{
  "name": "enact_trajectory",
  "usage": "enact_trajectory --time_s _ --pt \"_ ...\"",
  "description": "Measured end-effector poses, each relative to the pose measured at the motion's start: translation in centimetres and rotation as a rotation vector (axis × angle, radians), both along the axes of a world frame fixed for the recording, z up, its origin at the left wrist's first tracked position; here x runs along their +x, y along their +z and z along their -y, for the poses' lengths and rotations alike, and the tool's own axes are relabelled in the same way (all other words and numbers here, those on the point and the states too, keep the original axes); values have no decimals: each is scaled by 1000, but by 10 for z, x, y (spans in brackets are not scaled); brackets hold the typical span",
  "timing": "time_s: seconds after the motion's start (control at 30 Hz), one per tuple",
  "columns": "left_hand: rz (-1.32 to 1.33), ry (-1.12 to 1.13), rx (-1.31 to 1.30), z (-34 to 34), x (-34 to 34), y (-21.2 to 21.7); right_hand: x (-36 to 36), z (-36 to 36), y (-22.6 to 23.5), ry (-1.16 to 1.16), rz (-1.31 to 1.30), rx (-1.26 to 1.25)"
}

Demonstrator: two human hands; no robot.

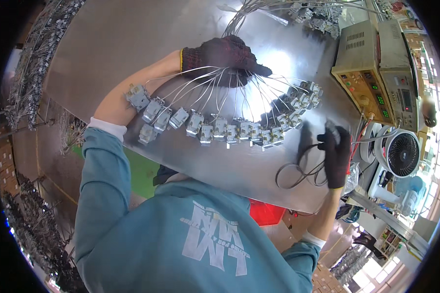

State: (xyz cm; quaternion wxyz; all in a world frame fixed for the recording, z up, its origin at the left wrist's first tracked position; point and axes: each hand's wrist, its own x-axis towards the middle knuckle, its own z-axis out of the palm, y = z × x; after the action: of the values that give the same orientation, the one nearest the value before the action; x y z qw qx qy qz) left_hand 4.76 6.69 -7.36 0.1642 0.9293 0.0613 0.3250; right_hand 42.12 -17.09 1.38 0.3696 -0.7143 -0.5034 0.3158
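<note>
While your left hand (227, 54), in a dark knit glove, is closed over the gathered ends of a bundle of thin silvery wires (215, 85), those wires fan out from under it toward you. Each wire ends in a small grey switch block (208, 129), and the blocks lie in a curved row on the shiny metal surface (132, 44), nearer your body than the hand, running from beside your left forearm round to a cluster at the right. The blocks sit close together, many touching their neighbours.

Your right hand (336, 155), also gloved, is well apart from the fan, off to the right near the surface's edge. It is closed around a dark probe (333, 132) with thin cables (298, 173) trailing from it in loose loops on the metal below the hand. The tip of the probe sits near the right end of the row of blocks, but you cannot tell whether it touches any.

Further right stands a beige test box (364, 63) with lit green digits, and beside it a second grey meter (401, 93). Below those is a small white fan (402, 154). At the far top of the surface lies another heap of blocks with wires (318, 19). Along the left edge, dark bundles of similar parts (32, 78) are piled.
</note>
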Motion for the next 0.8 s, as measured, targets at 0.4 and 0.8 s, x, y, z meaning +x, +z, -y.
enact_trajectory --time_s 0.4,0.8 --pt "-47 -16 22 -1 -4 -5 5 -101 48 341 335 -140" --pt "-226 1 2 -12 4 -15 -17 -109 63 581 834 191"
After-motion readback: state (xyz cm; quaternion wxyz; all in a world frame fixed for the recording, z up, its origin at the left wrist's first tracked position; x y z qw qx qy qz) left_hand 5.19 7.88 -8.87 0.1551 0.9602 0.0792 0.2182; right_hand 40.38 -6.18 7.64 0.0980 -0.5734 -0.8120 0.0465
